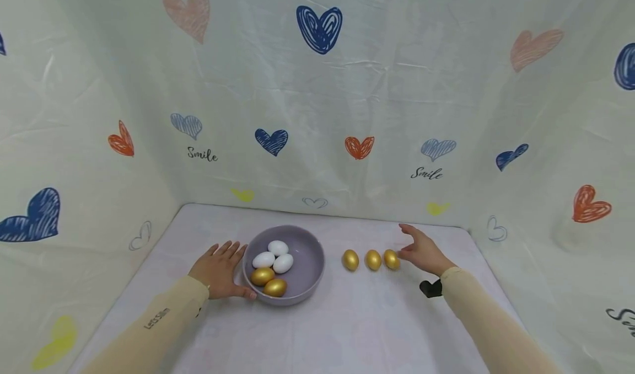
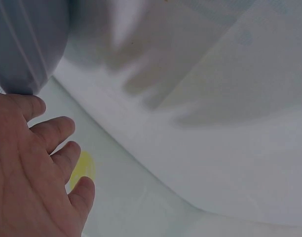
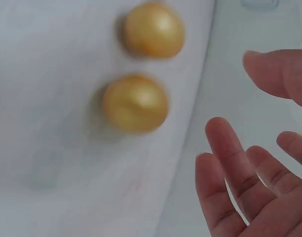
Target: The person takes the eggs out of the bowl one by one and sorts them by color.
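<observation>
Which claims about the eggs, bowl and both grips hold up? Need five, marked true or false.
1. The purple bowl contains three white eggs and two gold eggs. True.
2. One white egg lies on the table. False: all three white eggs are in the bowl; the table eggs are gold.
3. The left grip is at the bowl's left side, fingers spread. True.
4. The right grip is wrapped around a gold egg. False: it is open and holds nothing, close by the rightmost table egg.
5. The right wrist view shows two gold eggs. True.
</observation>
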